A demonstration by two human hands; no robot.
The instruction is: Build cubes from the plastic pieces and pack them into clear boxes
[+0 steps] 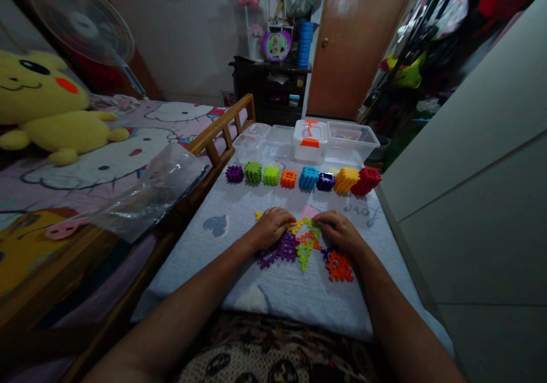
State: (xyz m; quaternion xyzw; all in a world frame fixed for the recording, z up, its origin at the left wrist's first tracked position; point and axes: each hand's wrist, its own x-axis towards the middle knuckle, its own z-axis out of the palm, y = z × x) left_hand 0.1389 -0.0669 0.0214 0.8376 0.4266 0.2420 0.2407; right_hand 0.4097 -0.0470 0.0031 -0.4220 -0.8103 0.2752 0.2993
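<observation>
My left hand [273, 227] has its fingers closed at the edge of a yellow interlocking plastic piece [296, 225]. Opposite it, the fingertips of my right hand [341, 231] pinch a lime green triangular piece [314, 229]. Between and below the hands lie flat notched pieces: a purple square [288, 247], another purple piece [267, 259] partly under my left hand, a second lime triangle [304, 255], and an orange frame piece [308, 239]. An orange square piece [339, 266] rests beside my right wrist, with a dark blue bit showing at its edge.
Behind the hands runs a row of colour-sorted stacks, from a purple stack [235, 174] to a red stack [366, 181]. Farther back stand a lidded box [309, 150] and an open transparent bin [354, 154]. A wooden bed rail [222, 122] borders the cloth-covered table [205, 269]; a white cabinet [478, 200] stands right.
</observation>
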